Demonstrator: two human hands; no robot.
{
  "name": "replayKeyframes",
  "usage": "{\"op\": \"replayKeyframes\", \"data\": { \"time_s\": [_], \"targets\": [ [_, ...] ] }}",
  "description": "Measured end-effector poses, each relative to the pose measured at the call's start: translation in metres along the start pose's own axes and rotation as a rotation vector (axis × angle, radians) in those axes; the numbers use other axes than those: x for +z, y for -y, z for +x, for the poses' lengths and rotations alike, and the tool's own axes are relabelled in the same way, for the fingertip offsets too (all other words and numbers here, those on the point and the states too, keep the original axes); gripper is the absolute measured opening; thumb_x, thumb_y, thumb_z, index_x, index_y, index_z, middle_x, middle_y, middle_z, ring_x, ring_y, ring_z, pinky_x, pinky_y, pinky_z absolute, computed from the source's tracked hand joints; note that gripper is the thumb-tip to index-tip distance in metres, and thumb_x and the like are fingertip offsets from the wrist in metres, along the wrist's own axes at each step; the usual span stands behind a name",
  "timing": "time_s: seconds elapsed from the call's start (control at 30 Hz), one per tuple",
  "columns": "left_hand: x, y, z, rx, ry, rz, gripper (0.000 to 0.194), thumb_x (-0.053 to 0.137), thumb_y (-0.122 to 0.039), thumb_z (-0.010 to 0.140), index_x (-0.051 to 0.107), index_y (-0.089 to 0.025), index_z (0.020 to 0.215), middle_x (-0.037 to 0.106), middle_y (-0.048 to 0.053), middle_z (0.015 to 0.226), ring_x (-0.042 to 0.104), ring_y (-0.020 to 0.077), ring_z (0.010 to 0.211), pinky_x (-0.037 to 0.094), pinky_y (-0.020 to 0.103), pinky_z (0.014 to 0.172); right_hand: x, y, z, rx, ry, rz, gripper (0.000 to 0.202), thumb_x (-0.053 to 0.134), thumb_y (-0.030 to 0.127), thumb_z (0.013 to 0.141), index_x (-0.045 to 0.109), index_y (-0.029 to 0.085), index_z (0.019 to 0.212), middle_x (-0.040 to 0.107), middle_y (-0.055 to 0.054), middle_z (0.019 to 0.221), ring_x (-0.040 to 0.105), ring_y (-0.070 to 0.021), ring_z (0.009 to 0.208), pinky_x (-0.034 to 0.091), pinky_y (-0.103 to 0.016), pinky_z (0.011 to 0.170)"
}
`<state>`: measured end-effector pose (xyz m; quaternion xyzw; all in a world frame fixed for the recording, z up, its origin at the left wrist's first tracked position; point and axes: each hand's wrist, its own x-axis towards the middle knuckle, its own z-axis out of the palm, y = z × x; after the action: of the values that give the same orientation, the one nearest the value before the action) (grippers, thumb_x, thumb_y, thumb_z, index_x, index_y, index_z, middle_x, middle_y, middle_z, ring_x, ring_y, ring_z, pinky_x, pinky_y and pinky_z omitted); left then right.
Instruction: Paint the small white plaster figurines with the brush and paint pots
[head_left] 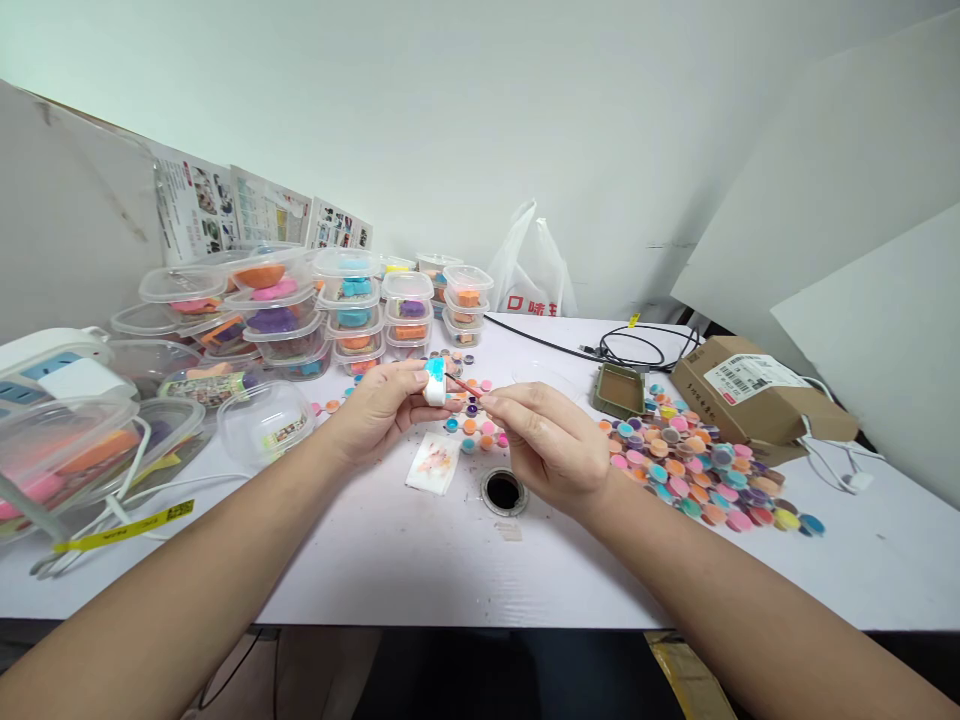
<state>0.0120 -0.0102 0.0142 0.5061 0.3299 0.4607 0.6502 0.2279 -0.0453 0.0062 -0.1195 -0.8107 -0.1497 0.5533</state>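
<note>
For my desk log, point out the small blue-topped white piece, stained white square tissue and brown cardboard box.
Small blue-topped white piece (434, 387): head view, white side.
Stained white tissue (433, 463): head view, stained middle.
Brown cardboard box (769, 413): head view, below label.

The left forearm (247, 535), bare, extended from the lower left corner of the frame toward the center. The right forearm (720, 580), also bare, entered from the lower right corner. The left hand (382, 402) was positioned left of center, thumb uppermost, fingers curled in a pinch. The right hand (553, 440), right of center, directed its bent, pinching fingers leftward. The hands were near each other, apart.
</note>
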Motion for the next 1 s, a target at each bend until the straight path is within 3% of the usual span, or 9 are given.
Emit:
{"op": "replayKeyframes", "data": {
  "time_s": [0.23, 0.5, 0.67, 0.87, 1.0],
  "targets": [
    [-0.0018, 0.0022, -0.0002, 0.005, 0.003, -0.004, 0.022, 0.069, -0.023, 0.084, 0.077, -0.014, 0.103, 0.082, 0.009, 0.093, 0.079, 0.0207, 0.088, 0.066, 0.026, 0.079, 0.0048, -0.0027, -0.0002, -0.016, 0.021, 0.0, 0.043, 0.054, -0.007, 0.089, 0.063, 0.011, 0.127, 0.076, -0.016, 0.104, 0.074, -0.0222, 0.099, 0.067, -0.035, 0.078],
    [-0.0028, 0.0023, 0.0005, 0.005, 0.039, 0.002, 0.02, 0.069, -0.018, 0.082, 0.078, -0.012, 0.099, 0.082, 0.01, 0.098, 0.08, 0.0195, 0.086, 0.066, 0.023, 0.077, 0.0013, -0.0036, -0.0008, 0.074, -0.01, 0.049, 0.043, 0.053, -0.003, 0.092, 0.064, 0.016, 0.129, 0.077, -0.015, 0.11, 0.075, -0.0198, 0.099, 0.066, -0.035, 0.079],
    [-0.0047, 0.0034, 0.0009, -0.013, 0.016, 0.003, 0.024, 0.069, -0.019, 0.083, 0.076, -0.01, 0.104, 0.081, 0.014, 0.105, 0.08, 0.021, 0.087, 0.066, 0.026, 0.079, 0.001, -0.0059, -0.0022, 0.296, -0.007, 0.1, 0.026, 0.054, 0.007, 0.097, 0.072, 0.02, 0.112, 0.08, -0.006, 0.096, 0.076, -0.0146, 0.086, 0.065, -0.029, 0.076],
    [-0.0033, 0.0004, 0.0012, 0.01, -0.053, 0.028, 0.028, 0.071, -0.026, 0.082, 0.077, -0.01, 0.104, 0.081, 0.014, 0.106, 0.079, 0.0208, 0.084, 0.066, 0.027, 0.077, -0.003, -0.0047, -0.0021, 0.45, -0.146, 0.123, 0.021, 0.058, 0.013, 0.098, 0.075, 0.022, 0.106, 0.08, -0.003, 0.091, 0.076, -0.0145, 0.08, 0.065, -0.029, 0.072],
    [-0.0052, -0.0002, 0.0044, 0.057, -0.129, 0.073, 0.022, 0.072, -0.025, 0.081, 0.077, -0.011, 0.097, 0.082, 0.012, 0.101, 0.079, 0.019, 0.082, 0.065, 0.025, 0.078, 0.0016, -0.0068, -0.007, 0.501, -0.045, 0.103, 0.015, 0.059, 0.018, 0.099, 0.074, 0.019, 0.102, 0.079, -0.004, 0.089, 0.076, -0.0145, 0.078, 0.062, -0.027, 0.069]
  ]
}}
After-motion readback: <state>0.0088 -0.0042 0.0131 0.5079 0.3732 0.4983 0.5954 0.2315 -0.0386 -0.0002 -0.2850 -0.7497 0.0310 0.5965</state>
